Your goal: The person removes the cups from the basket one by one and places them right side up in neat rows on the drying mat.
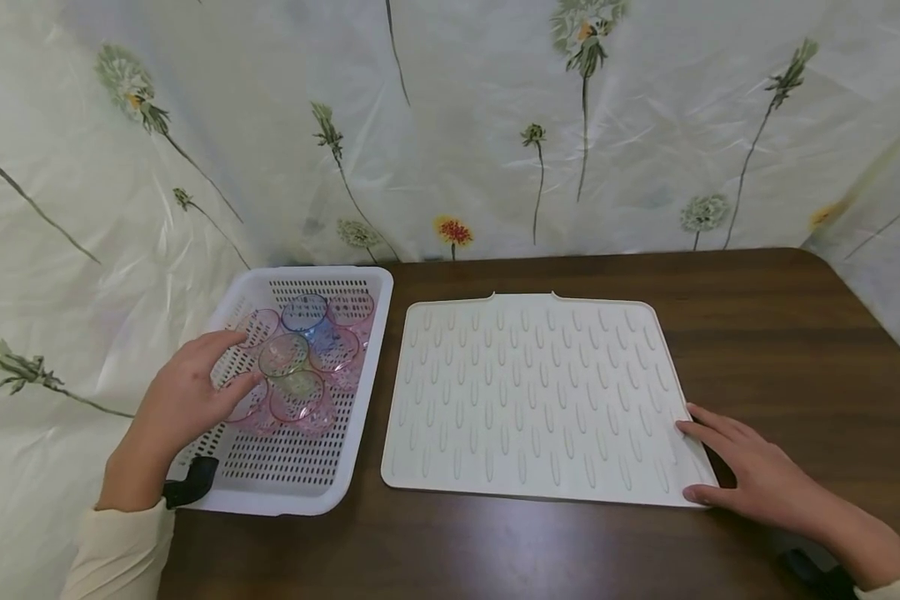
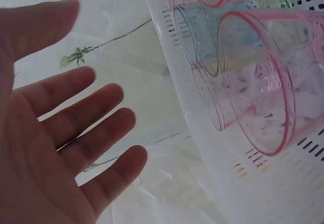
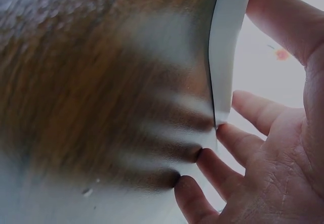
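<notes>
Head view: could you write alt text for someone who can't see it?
A person's left hand hovers near translucent pink, blue and green cups in a white perforated plastic basket; the right hand touches a white, ridged, flat board on a dark brown wood-grain table.

Dark wood-grain table (image 1: 787, 333), pale flower-print sheeting (image 1: 450, 158) behind, soft glare (image 1: 528, 542)

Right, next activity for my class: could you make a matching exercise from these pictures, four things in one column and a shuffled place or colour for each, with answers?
Column one
1. table
2. basket
3. board
4. blue cup

Column two
A. to the right of the basket
B. among pink cups
C. brown, wood-grained
D. white, slotted

Pairs: 1-C, 2-D, 3-A, 4-B
</notes>
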{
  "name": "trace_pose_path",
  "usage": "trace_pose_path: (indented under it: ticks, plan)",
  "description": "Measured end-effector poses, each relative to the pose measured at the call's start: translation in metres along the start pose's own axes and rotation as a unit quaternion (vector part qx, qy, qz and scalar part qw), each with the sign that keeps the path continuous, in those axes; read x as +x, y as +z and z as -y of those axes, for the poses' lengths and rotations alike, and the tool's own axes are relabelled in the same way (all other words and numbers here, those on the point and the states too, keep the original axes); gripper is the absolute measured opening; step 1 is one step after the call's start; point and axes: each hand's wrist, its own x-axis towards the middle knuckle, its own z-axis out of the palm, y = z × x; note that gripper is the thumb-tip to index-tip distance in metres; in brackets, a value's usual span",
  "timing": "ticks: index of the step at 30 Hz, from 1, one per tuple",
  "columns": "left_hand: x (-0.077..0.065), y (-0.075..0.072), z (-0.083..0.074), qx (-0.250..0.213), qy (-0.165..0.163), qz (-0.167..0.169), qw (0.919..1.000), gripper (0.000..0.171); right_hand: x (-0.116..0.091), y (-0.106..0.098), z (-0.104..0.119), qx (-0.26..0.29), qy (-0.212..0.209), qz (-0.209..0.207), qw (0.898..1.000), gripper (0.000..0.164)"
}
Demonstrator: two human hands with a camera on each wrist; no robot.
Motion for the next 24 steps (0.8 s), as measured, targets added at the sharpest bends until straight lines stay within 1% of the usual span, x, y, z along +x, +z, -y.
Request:
trace_pose_path:
  ticks: [3, 6, 7, 9, 13, 16, 18, 20, 23, 24]
  plan:
    - [0.001, -0.001, 0.005, -0.008, -0.024, 0.063, 0.9977, 0.059, 0.000, 0.000, 0.001, 0.001, -0.002, 0.001, 1.000, 0.089]
    - [0.003, 0.000, 0.011, -0.023, -0.051, 0.135, 0.9892, 0.060, 0.000, 0.000, 0.001, -0.001, -0.003, -0.004, 1.000, 0.088]
    - [0.003, 0.001, 0.013, -0.028, -0.058, 0.154, 0.9860, 0.060, 0.000, 0.000, 0.001, -0.001, -0.004, -0.005, 1.000, 0.088]
    - [0.005, 0.003, 0.018, -0.033, -0.058, 0.173, 0.9826, 0.059, 0.000, 0.000, 0.000, -0.001, -0.007, -0.010, 1.000, 0.087]
    - [0.006, 0.008, 0.024, -0.037, -0.069, 0.203, 0.9760, 0.061, 0.000, 0.001, -0.001, -0.001, -0.011, -0.012, 1.000, 0.087]
    - [0.006, 0.012, 0.028, -0.045, -0.088, 0.240, 0.9657, 0.067, 0.000, 0.001, -0.002, -0.002, -0.010, -0.014, 1.000, 0.087]
    - [0.006, 0.015, 0.030, -0.047, -0.097, 0.259, 0.9599, 0.074, 0.000, 0.002, -0.002, -0.002, -0.008, -0.013, 1.000, 0.087]
    - [0.006, 0.017, 0.032, -0.054, -0.109, 0.270, 0.9551, 0.080, 0.000, 0.002, -0.003, -0.001, -0.009, -0.015, 1.000, 0.088]
    - [0.007, 0.019, 0.034, -0.066, -0.116, 0.282, 0.9501, 0.088, 0.001, 0.002, -0.003, 0.000, -0.009, -0.014, 1.000, 0.088]
    - [0.007, 0.019, 0.035, -0.072, -0.120, 0.289, 0.9471, 0.090, 0.001, 0.001, -0.003, 0.000, -0.008, -0.015, 1.000, 0.088]
